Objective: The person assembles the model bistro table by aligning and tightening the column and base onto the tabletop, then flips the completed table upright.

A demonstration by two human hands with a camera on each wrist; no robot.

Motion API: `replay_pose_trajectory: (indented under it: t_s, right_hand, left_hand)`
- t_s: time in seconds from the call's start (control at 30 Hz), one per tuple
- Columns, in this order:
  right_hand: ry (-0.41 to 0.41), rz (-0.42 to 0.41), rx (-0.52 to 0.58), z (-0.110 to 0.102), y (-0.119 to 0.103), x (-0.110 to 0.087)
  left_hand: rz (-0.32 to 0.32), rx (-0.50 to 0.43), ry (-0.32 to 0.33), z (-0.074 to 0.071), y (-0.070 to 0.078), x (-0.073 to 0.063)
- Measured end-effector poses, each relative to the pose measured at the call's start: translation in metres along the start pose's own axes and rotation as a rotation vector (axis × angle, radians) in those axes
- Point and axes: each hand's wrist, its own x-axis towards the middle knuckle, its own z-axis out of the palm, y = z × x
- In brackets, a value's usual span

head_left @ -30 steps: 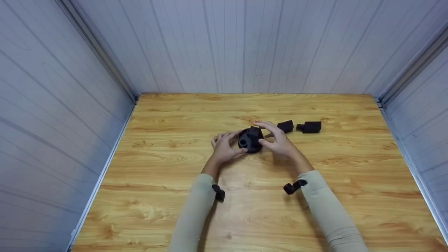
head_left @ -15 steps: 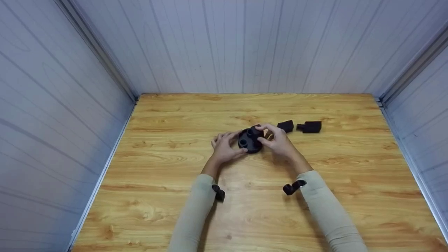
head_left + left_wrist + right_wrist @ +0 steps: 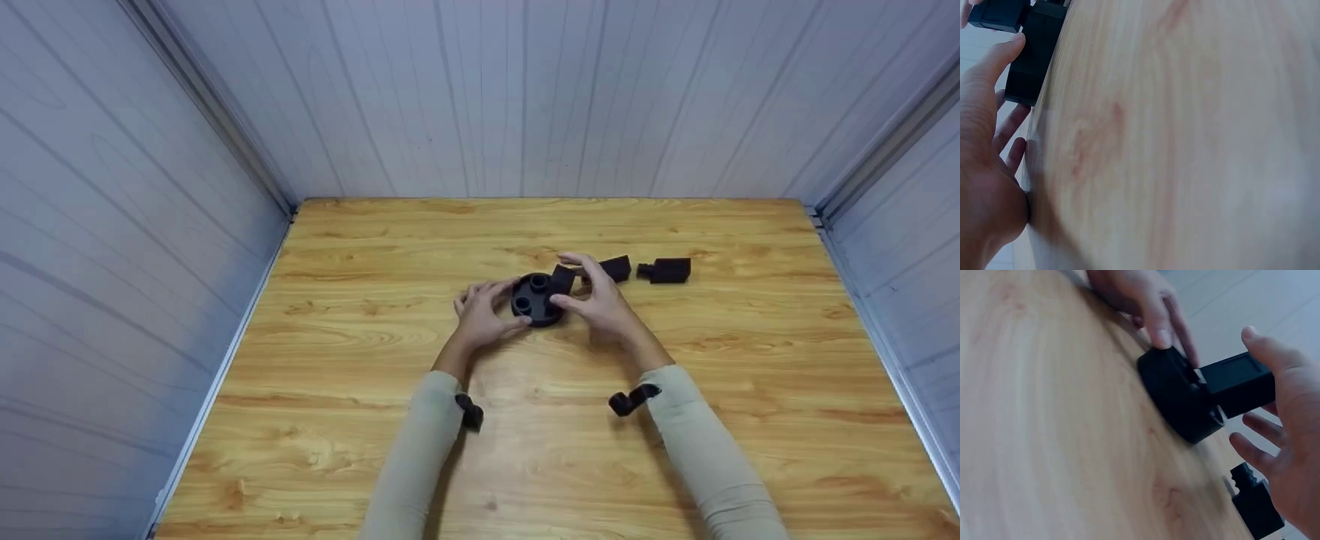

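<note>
A round black base (image 3: 536,316) with two raised round sockets showing lies on the wooden table. My left hand (image 3: 484,315) grips its left side, thumb at the near rim and fingers at the far rim. In the left wrist view the thumb (image 3: 1008,53) presses the base (image 3: 1033,56). A black rectangular block (image 3: 563,280) projects up from the right part of the base. My right hand (image 3: 600,300) surrounds this block with thumb and fingers spread. In the right wrist view the thumb tip stands off the block (image 3: 1235,382), and the lower fingers are apart from it.
Two more black blocks lie right of the base: one (image 3: 616,268) partly behind my right hand, and another (image 3: 667,271) with a narrow ridged stem pointing left. White panel walls (image 3: 480,97) border the table (image 3: 345,420) at the back and sides.
The block on the base has turned and shifted right, uncovering the far socket. My right fingers closed in on it half a second ago and have spread again. The left hand keeps its place.
</note>
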Motion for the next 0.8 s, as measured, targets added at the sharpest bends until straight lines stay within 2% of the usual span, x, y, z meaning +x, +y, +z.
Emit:
replay_pose_trajectory:
  t_s: [0.17,0.37,0.57,0.8]
  right_hand:
    - [-0.080,-0.013,0.145,-0.008,0.001,0.003]
    - [-0.116,-0.010,0.169,-0.010,0.003,0.002]
    - [-0.054,0.023,0.158,-0.008,0.005,-0.002]
    - [0.081,0.012,0.045,0.006,0.005,-0.005]
  left_hand:
    - [0.006,0.002,0.009,0.000,0.001,0.000]
    - [0.001,0.006,0.005,0.001,0.001,0.000]
    - [-0.013,0.004,-0.005,0.002,0.003,0.001]
    - [-0.017,0.006,0.014,0.001,0.005,-0.001]
